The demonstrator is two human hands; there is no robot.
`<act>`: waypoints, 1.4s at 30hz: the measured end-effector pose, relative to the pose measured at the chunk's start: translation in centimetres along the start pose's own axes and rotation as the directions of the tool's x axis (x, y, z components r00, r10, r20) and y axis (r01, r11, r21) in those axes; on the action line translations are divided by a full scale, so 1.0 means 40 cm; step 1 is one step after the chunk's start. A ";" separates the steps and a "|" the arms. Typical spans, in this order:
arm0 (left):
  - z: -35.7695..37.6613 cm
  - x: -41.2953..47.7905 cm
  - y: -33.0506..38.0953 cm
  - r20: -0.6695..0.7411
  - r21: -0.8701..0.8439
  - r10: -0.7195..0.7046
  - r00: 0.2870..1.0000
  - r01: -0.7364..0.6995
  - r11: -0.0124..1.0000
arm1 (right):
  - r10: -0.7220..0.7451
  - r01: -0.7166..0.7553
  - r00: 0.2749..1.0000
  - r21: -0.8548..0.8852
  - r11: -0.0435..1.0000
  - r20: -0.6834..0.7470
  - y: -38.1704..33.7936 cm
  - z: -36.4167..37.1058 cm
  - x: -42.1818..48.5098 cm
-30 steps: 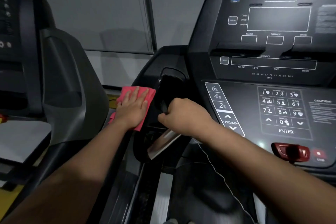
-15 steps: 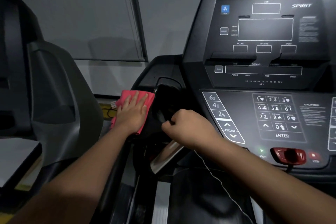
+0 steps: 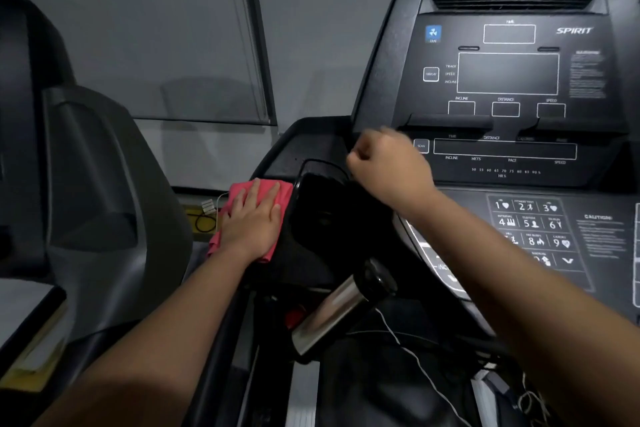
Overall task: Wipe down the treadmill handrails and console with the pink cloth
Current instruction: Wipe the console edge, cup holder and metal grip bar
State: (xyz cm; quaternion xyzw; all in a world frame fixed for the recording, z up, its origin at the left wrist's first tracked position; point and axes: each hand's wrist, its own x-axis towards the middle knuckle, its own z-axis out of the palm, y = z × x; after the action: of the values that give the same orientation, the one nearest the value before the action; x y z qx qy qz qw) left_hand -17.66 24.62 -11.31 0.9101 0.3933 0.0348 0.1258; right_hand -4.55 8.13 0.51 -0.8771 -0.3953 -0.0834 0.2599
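Note:
The pink cloth (image 3: 266, 194) lies on the left outer side of the treadmill's black console housing (image 3: 322, 218). My left hand (image 3: 252, 218) presses flat on the cloth with fingers straight. My right hand (image 3: 388, 166) is curled into a fist and held in the air in front of the console's left edge, holding nothing. The dark console panel (image 3: 509, 87) with its displays and keypad (image 3: 530, 225) fills the right side. A silver pulse grip of the handrail (image 3: 332, 312) sticks out below the housing.
A second grey and black exercise machine (image 3: 97, 184) stands close on the left. A thin white cord (image 3: 415, 357) hangs under the console. Cables and a small white plug (image 3: 207, 206) lie on the floor by the wall.
My right hand has let go of the housing's edge and risen toward the console, still in a fist. My left hand and the cloth stay on the housing's left side.

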 end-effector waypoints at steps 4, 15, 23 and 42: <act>-0.004 0.034 0.013 -0.069 -0.059 -0.021 0.997 0.017 0.998 | -0.083 0.064 0.988 -0.144 0.988 -0.131 0.061 0.052 0.097; -0.019 0.128 0.029 -0.109 -0.126 -0.120 0.987 0.106 0.986 | -0.188 0.186 0.962 -0.026 0.982 -0.198 0.086 0.115 0.137; 0.025 -0.016 -0.026 -0.104 0.018 0.014 0.995 -0.012 1.000 | -0.227 0.225 0.955 -0.034 0.974 -0.192 0.088 0.113 0.135; 0.004 0.171 0.039 -0.199 -0.134 -0.024 0.980 -0.003 0.991 | -0.137 0.133 0.990 -0.085 0.987 -0.037 0.099 0.122 0.148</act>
State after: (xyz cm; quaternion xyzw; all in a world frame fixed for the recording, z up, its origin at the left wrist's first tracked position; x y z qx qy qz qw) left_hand -11.80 28.51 -11.29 0.8894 0.4054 0.1518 0.1465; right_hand 2.06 12.36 -3.09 -0.8562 -0.4445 -0.1356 0.2257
